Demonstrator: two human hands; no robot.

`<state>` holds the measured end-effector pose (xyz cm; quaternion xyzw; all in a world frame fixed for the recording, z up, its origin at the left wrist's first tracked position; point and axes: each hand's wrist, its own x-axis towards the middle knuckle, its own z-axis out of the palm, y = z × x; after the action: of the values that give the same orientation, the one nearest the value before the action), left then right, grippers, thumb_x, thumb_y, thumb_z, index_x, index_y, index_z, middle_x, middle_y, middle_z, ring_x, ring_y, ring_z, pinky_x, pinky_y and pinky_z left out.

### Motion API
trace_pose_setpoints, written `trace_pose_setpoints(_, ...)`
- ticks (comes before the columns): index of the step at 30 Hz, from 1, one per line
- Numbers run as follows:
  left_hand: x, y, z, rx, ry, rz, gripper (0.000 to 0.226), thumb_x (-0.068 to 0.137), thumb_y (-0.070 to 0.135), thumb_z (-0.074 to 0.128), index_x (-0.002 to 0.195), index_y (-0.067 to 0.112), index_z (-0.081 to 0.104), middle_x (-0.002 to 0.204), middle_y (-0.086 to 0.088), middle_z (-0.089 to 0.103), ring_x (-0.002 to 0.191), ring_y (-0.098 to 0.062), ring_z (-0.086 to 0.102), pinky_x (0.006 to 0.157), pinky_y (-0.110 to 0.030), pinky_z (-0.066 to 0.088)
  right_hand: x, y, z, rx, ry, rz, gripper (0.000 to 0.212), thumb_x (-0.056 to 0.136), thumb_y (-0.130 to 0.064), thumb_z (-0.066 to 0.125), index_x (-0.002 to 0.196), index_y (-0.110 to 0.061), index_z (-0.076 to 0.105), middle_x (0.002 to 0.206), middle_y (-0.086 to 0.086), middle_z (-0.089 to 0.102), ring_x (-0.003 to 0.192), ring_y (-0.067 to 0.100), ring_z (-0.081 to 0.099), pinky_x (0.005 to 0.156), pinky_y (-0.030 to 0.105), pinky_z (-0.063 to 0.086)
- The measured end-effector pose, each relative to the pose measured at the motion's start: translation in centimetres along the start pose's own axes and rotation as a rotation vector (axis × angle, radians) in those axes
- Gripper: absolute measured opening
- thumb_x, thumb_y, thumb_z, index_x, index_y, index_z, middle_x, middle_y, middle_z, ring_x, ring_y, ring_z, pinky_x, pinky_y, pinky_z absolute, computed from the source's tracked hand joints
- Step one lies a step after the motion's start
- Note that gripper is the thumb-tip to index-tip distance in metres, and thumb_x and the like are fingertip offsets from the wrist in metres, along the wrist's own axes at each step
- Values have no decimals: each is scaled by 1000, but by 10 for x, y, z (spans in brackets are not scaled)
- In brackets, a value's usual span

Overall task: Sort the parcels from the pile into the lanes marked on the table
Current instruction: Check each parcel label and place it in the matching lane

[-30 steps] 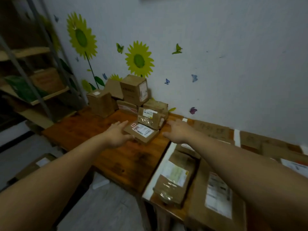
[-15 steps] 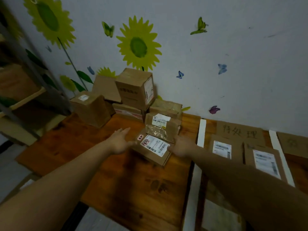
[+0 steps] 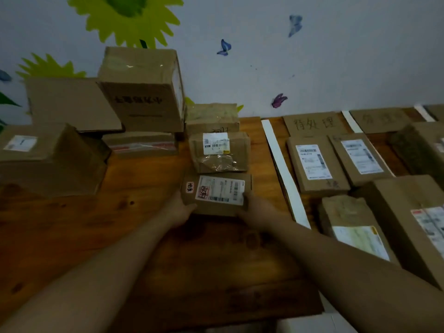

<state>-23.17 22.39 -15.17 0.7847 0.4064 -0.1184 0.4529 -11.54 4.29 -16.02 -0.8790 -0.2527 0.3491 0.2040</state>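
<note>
Fingers of the left hand and right hand clasp the parcel by its two ends, a sound hold for stiff, probably light cardboard.

Fingers of the left grip and right grip disappear behind the near corners of a flat parcel, whose label print is too small to read. The top edge crops a sunflower decal. The left edge cuts a labelled box, the right edge a large parcel. Both forearms run off the bottom edge.
</note>
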Motion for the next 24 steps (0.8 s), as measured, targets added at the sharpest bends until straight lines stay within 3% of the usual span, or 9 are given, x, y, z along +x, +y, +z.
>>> trace_pose_setpoints(3, -13, -11, -4, 27, -52, -64, 46, 92, 14, 57, 136, 10, 42, 136, -12, 51, 126, -27, 48, 103, -39, 38, -19, 2, 10, 2, 12, 36, 52, 94, -32, 58, 141, -25, 36, 129, 4, 57, 101, 19, 63, 83, 38, 57)
trace_pose_setpoints(7, -46, -20, 8, 39, -93, -65, 35, 94, 9, 53, 129, 7, 49, 130, -12, 54, 122, -28, 50, 97, -34, 38, -47, 8, 22, 46, 15, 47, 50, 93, -26, 60, 138, -21, 39, 130, 5, 57, 106, 21, 62, 83, 34, 56)
trace_pose_setpoints(10, -74, -31, 20, -128, -20, -51, 46, 92, 5, 54, 135, 10, 42, 127, -6, 53, 123, -28, 48, 96, -35, 38, -66, 16, 27, 74, 70, 24, 50, 91, -20, 62, 137, -21, 42, 128, 4, 58, 109, 20, 61, 79, 30, 55)
trace_pose_setpoints(14, -114, -41, 29, -364, 112, -13, 66, 89, 1, 56, 146, 19, 26, 139, -12, 47, 126, -30, 46, 101, -42, 42, -100, 19, 27, 166, 180, -40, 57, 89, -16, 64, 140, -25, 38, 132, 2, 54, 115, 20, 56, 72, 23, 49)
trace_pose_setpoints(17, -148, -37, 23, -469, 209, 64, 74, 88, -6, 55, 148, 20, 22, 139, -14, 46, 124, -30, 46, 99, -41, 43, -127, 14, 17, 339, 269, -124, 75, 88, -11, 65, 148, -26, 23, 138, 1, 50, 123, 22, 51, 84, 30, 48)
trace_pose_setpoints(20, -182, -23, 12, -483, 281, 163, 76, 87, -6, 55, 148, 25, 20, 140, -10, 44, 125, -26, 45, 102, -39, 41, -150, -4, 3, 419, 323, -139, 77, 92, -19, 62, 152, -25, 14, 143, 2, 47, 129, 25, 47, 102, 42, 44)
trace_pose_setpoints(24, -225, 7, -4, -395, 309, 399, 75, 90, -8, 49, 149, 26, 17, 130, 6, 44, 122, -10, 39, 97, -26, 33, -181, -36, -15, 508, 412, -189, 84, 91, -22, 62, 151, -28, 4, 145, 2, 43, 130, 25, 46, 99, 42, 47)
